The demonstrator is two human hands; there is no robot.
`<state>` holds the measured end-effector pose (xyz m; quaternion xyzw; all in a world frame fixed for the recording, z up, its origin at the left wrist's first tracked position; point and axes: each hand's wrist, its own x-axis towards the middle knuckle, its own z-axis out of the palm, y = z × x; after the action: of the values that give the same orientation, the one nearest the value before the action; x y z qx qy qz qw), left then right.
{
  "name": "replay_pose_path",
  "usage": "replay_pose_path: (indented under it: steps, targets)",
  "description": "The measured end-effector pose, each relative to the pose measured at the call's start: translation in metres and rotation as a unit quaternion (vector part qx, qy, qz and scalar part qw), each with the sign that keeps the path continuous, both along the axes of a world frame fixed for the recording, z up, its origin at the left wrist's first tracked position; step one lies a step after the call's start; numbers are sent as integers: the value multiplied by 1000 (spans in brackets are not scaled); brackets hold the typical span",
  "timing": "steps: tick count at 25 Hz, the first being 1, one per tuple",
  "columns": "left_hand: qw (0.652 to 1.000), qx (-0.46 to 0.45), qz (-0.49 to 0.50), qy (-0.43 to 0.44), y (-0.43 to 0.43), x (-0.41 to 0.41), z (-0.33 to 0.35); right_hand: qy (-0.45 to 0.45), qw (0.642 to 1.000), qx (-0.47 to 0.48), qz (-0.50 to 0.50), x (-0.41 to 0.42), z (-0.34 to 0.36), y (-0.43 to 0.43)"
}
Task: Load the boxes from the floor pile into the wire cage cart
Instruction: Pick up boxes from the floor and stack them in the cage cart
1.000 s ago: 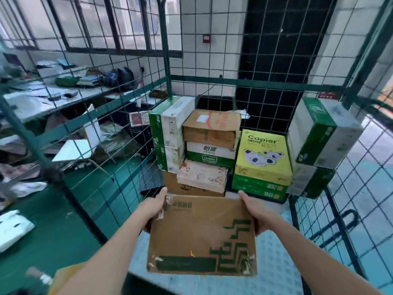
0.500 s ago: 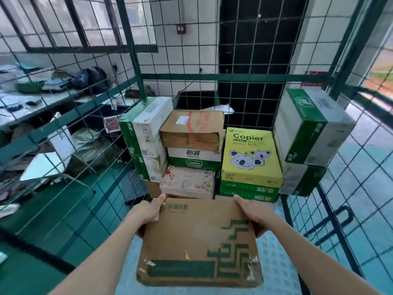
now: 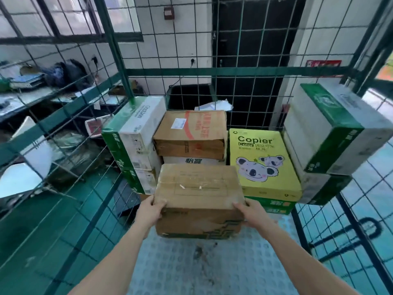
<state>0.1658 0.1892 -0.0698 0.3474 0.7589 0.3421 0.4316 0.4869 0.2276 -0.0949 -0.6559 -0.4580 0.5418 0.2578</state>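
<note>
Inside the wire cage cart (image 3: 212, 71), a person grips a brown cardboard box (image 3: 198, 188) between both hands, the left hand (image 3: 150, 211) curled round its near left corner, the right hand (image 3: 253, 213) round its near right, just before the stacked boxes (image 3: 191, 135) along the cart's back edge.

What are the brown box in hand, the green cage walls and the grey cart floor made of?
Brown taped box: cardboard, matt, by its scuffed, torn edges; glossy tape on top. Green wire cage walls: painted metal, probably steel; thin rod grid in flat bars. Grey cart floor: studded embossed sheet; metal or plastic, unclear.
</note>
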Motion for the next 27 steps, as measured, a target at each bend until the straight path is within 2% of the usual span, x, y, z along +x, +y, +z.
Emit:
replay_pose_path:
  steps: [3, 7, 14, 21, 27]
  targets:
    - [999, -29, -8, 41, 43, -34, -22, -27, 1000, 1, 11, -34, -22, 34]
    - [999, -38, -18, 31, 107, -71, -51, 6, 999, -33, -38, -71, -51, 77]
    - [993, -65, -2, -94, 188, -102, -118, 40, 994, -23, -101, -109, -106, 140]
    - [987, -67, 35, -142, 198, -104, -149, 52, 991, -19, -124, -123, -140, 147]
    - [989, -77, 20, -127, 205, -111, -163, -9, 995, -15, -100, -125, -141, 159]
